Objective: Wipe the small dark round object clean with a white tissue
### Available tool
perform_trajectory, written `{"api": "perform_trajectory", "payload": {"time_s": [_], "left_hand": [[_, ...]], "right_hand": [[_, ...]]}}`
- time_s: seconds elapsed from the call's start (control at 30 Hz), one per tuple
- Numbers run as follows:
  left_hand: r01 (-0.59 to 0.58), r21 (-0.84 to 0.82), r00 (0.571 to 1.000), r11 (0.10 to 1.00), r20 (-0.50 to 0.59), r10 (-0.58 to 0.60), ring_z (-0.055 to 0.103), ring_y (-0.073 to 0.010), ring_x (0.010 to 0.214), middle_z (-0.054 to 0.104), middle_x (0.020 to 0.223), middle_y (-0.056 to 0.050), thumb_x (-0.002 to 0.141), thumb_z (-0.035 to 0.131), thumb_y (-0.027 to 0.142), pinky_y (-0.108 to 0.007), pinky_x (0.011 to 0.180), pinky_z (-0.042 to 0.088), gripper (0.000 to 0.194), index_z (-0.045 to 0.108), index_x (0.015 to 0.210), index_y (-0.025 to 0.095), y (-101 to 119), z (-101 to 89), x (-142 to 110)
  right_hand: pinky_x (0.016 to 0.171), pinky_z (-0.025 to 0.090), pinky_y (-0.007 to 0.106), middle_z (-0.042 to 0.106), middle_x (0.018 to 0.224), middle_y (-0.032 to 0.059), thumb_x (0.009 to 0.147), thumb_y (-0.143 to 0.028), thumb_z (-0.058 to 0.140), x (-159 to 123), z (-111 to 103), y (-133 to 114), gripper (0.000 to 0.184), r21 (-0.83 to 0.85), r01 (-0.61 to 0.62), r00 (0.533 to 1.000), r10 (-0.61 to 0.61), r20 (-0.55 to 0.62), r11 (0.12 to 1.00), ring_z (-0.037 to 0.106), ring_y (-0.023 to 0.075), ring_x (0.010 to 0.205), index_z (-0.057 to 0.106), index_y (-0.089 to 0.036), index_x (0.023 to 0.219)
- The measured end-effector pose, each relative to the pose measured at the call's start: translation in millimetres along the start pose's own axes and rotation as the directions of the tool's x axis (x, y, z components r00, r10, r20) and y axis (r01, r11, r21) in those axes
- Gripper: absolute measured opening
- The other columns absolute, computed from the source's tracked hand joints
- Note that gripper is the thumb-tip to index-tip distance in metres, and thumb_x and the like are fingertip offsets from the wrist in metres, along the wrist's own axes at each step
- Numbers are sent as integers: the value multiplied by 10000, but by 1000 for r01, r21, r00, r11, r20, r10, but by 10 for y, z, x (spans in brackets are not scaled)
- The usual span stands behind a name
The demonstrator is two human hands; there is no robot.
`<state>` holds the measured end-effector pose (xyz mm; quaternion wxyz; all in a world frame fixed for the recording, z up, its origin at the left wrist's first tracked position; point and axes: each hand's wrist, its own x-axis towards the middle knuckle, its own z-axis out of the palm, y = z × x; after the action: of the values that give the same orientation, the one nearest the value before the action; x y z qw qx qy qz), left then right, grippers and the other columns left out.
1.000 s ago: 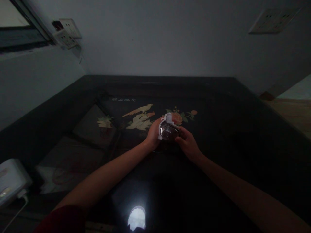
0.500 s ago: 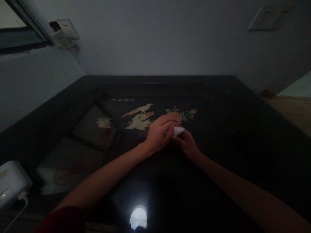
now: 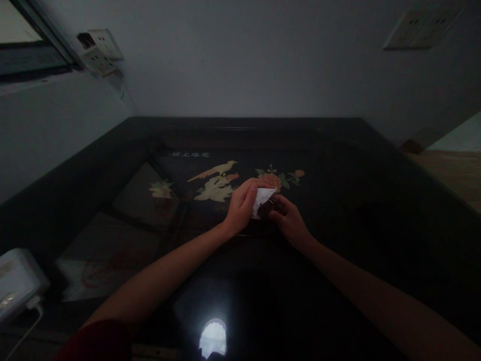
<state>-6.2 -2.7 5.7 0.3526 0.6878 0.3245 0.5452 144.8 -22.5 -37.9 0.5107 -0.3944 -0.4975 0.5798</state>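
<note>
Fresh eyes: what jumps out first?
A bright white reflection at bottom, left of centre, on the glossy black tabletop. Near the middle, the bare left hand holds a white tissue-like sheet against a dark shiny object in the bare right hand. Beyond, leftward, a pale golden bird design.

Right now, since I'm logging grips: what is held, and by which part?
Right hand: dark object, by its right end. Left hand: white sheet, by its left side.
</note>
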Motion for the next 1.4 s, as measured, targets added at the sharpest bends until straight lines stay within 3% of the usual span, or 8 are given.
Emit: {"api": "perform_trajectory", "payload": {"time_s": [0.13, 0.3, 0.53, 0.67, 0.8, 0.93, 1.1, 1.4], "left_hand": [[299, -261, 945, 918, -51, -323, 638, -189, 850, 706, 945, -71, 924, 376, 396, -303, 778, 490, 375, 666, 924, 159, -111, 59, 13], [390, -442, 887, 808, -54, -458, 648, -193, 845, 695, 850, -42, 852, 465, 366, -316, 805, 500, 268, 647, 878, 172, -278, 122, 31], [288, -180, 951, 941, -66, -304, 624, -195, 817, 683, 850, -66, 887, 397, 429, -321, 784, 486, 366, 652, 859, 168, -162, 36, -11], [52, 19, 999, 998, -16, -52, 617, -201, 915, 682, 938, -95, 938, 324, 439, -341, 856, 463, 436, 651, 853, 162, -30, 6, -23], [-207, 229, 977, 951, 93, 190, 610, -198, 959, 678, 962, -108, 962, 299, 337, -351, 876, 462, 403, 651, 894, 154, 10, -8, -13], [-337, 406, 938, 850, 223, 265, 602, -193, 985, 678, 1010, -100, 935, 344, 235, -366, 940, 447, 316, 652, 958, 162, 37, -11, 5], [-361, 465, 928, 808, 266, 262, 613, -183, 963, 691, 1006, -81, 916, 382, 207, -389, 1019, 400, 292, 672, 930, 182, 107, 0, 29], [-155, 270, 985, 950, 114, 128, 616, -200, 964, 712, 968, -77, 930, 378, 282, -375, 945, 435, 327, 691, 903, 194, 115, -1, 45]], "right_hand": [[815, 514, 361, 688, 914, 30, 618, -492, 806, -3, -25, 61, 478, 16, 8, 1000, -8, 16, 1000, 658, 224, 877, 611, -219, 959], [804, 513, 347, 680, 906, 19, 635, -464, 799, 7, -32, 59, 451, 16, 23, 999, -23, 31, 1000, 657, 208, 849, 606, -224, 965], [765, 517, 337, 680, 885, 19, 634, -480, 790, 8, -35, 28, 463, -66, 41, 998, -37, 58, 997, 653, 204, 824, 600, -226, 971], [792, 517, 360, 684, 921, 40, 633, -533, 778, 3, -36, 16, 506, -95, 48, 997, -41, 66, 994, 655, 231, 874, 588, -219, 982], [783, 515, 357, 672, 901, 35, 609, -527, 792, 11, -29, 20, 534, -101, 49, 998, -46, 32, 994, 641, 223, 862, 579, -211, 982], [744, 512, 345, 643, 831, 11, 613, -479, 794, 25, -15, 24, 449, -107, 42, 999, -41, 15, 993, 623, 207, 817, 564, -214, 893], [766, 515, 356, 658, 836, 9, 599, -440, 812, 26, 10, -14, 428, -79, 33, 999, -33, 0, 996, 627, 219, 831, 573, -221, 879], [811, 518, 376, 688, 889, 22, 608, -389, 808, 14, 31, -77, 408, -48, 10, 1000, -11, -13, 999, 645, 235, 891, 595, -222, 913]]}}
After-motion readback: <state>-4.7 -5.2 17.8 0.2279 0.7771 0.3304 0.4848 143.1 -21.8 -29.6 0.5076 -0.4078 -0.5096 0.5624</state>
